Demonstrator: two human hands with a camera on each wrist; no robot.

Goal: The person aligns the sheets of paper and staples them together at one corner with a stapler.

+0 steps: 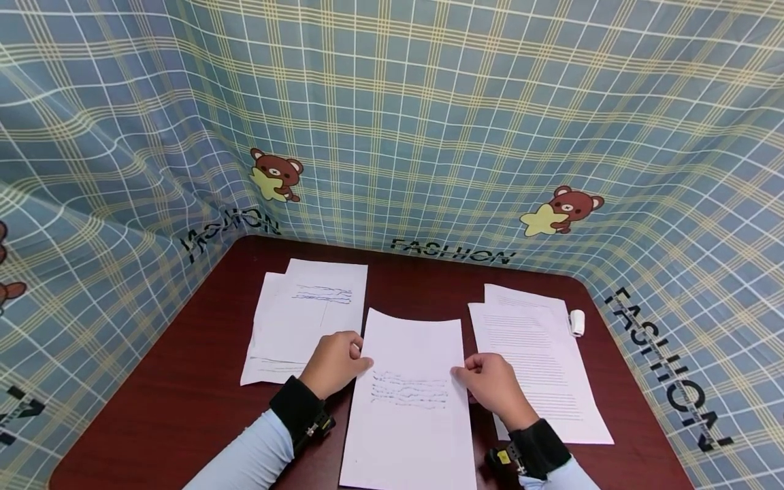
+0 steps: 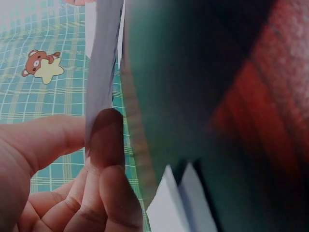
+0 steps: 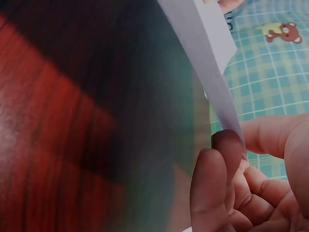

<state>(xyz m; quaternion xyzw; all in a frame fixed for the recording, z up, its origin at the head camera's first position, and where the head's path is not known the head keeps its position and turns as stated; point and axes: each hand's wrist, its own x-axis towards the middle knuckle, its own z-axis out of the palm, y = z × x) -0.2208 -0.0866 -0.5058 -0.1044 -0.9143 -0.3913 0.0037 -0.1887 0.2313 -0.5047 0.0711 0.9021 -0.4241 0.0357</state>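
Between my two hands is a white sheet of paper with several lines of dark handwriting across its middle. My left hand pinches its left edge between thumb and fingers. At the opposite edge my right hand pinches it the same way. In the left wrist view the sheet appears nearly edge-on, with the thumb on one face and a forefinger on the other. The right wrist view also has the paper caught between thumb and fingertips, held up off the table.
Handwritten sheets overlap at the left on the dark red wooden table. Printed-looking, line-filled sheets overlap at the right. A small white object lies beside them. A plaid curtain surrounds the table's back and sides.
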